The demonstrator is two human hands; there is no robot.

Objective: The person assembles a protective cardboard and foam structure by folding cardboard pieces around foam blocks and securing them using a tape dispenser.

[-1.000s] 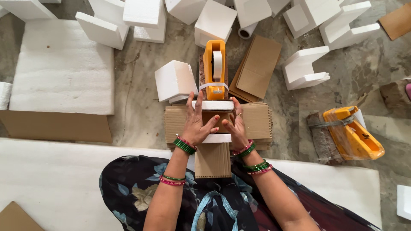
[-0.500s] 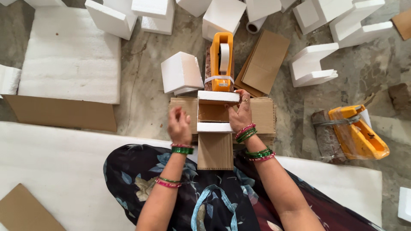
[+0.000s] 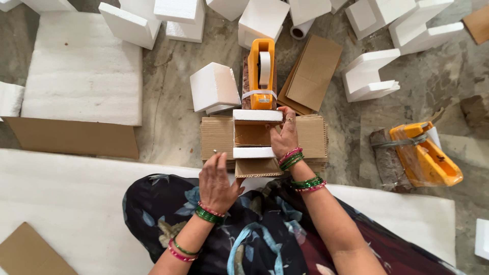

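At the middle of the frame a small open cardboard box (image 3: 253, 136) sits on a stack of flattened corrugated sheets (image 3: 216, 136) on the stone floor (image 3: 173, 86); a white foam pad (image 3: 257, 115) lines its far edge and another foam strip (image 3: 253, 152) its near edge, with a brown flap (image 3: 258, 168) folded toward the person. The right hand (image 3: 285, 136) lies against the box's right wall, fingers spread flat along it, steadying rather than clamping; the left hand (image 3: 218, 179) hovers just lower left of the box, grip wide and holding nothing, near but apart from the cardboard.

The box looks light and thin-walled, so it would likely buckle under a hard squeeze; the firmest hold is probably at opposite side walls near the corners, where the folds stiffen it. The foam pads seem featherweight, brittle and crumbly, and loose in their seats; pressing on their flat faces is safer than pinching an edge. The flap should bend readily along its crease.

Just beyond the box stands an orange tape dispenser (image 3: 262, 76) on a brown block; a foam cube (image 3: 214, 87) lies to its left; a second orange dispenser (image 3: 425, 155) rests at the right of the frame.
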